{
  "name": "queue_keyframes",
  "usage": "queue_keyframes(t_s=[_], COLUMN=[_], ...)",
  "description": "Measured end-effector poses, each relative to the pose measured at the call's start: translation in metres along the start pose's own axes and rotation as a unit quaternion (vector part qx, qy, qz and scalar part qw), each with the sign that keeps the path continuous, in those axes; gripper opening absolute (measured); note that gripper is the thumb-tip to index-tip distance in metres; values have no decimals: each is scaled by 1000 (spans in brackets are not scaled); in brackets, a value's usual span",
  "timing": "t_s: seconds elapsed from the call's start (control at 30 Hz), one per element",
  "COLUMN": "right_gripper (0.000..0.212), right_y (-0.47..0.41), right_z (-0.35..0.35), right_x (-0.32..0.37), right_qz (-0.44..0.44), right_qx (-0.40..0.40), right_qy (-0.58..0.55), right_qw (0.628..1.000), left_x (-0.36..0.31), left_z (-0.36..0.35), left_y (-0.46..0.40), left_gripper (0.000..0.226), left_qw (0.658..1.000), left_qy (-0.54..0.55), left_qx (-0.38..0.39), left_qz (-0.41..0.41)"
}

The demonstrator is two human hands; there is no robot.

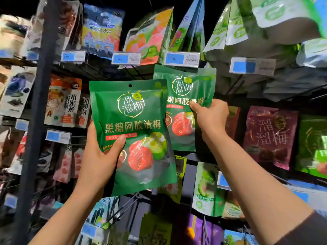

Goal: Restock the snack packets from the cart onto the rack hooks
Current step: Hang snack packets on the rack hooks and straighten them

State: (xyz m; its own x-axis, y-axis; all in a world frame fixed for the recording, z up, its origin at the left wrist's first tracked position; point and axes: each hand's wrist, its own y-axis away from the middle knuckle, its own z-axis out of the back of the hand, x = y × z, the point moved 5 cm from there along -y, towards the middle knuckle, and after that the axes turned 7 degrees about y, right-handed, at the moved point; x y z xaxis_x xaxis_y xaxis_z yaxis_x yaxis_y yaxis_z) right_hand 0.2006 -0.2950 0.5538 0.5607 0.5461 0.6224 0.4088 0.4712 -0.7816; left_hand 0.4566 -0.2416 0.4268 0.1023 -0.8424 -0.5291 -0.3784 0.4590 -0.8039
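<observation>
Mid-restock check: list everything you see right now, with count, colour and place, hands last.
green plum packets: two, dark green, held up before the rack, the second behind and right
hanging snack packets: many, mixed colours, on the rack all around
maroon packet: one, right of the green ones
price tags: several, blue and white, on the hook ends
rack post: one, dark, left
left hand: grips front packet
right hand: pinches rear packet

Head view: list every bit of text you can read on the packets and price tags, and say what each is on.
"溜溜梅" and "黑糖阿胶清梅": green packet in the left hand.
"溜溜梅", "糖阿胶清梅" (start covered): second green packet in the right hand.
"溜溜梅": maroon packet.
"水果条": orange-topped packet.
"7.90": blue price tag.
Barcodes, small print and the other tags: too blurred.
</observation>
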Motion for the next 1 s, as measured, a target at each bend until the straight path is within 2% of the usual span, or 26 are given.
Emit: queue_keyframes(t_s=[0.13,0.63,0.77,0.87,0.93,1.0], right_gripper=[44,33,36,41,51,56], right_y=[-6,-5,-15,-21,-21,-20], right_z=[-4,-12,-23,-35,-37,-29], right_x=[-1,-4,-17,-30,-38,-38], right_qz=[-33,-66,-105,-119,-120,-91], right_qx=[24,43,61,124,153,117], right_qy=[28,57,110,160,188,207], right_qw=[999,995,986,972,963,967], left_x=[-2,-3,0,7,14,18], left_z=[1,4,-1,-10,-18,-26], left_y=[-4,-11,-13,-14,-17,-23], left_gripper=[51,51,49,46,52,56], left_qw=[1000,1000,1000,999,998,998], left_qy=[-14,-15,-15,-18,-6,-17], left_qx=[7,5,18,37,54,66], left_qz=[-5,-9,-7,8,25,17])
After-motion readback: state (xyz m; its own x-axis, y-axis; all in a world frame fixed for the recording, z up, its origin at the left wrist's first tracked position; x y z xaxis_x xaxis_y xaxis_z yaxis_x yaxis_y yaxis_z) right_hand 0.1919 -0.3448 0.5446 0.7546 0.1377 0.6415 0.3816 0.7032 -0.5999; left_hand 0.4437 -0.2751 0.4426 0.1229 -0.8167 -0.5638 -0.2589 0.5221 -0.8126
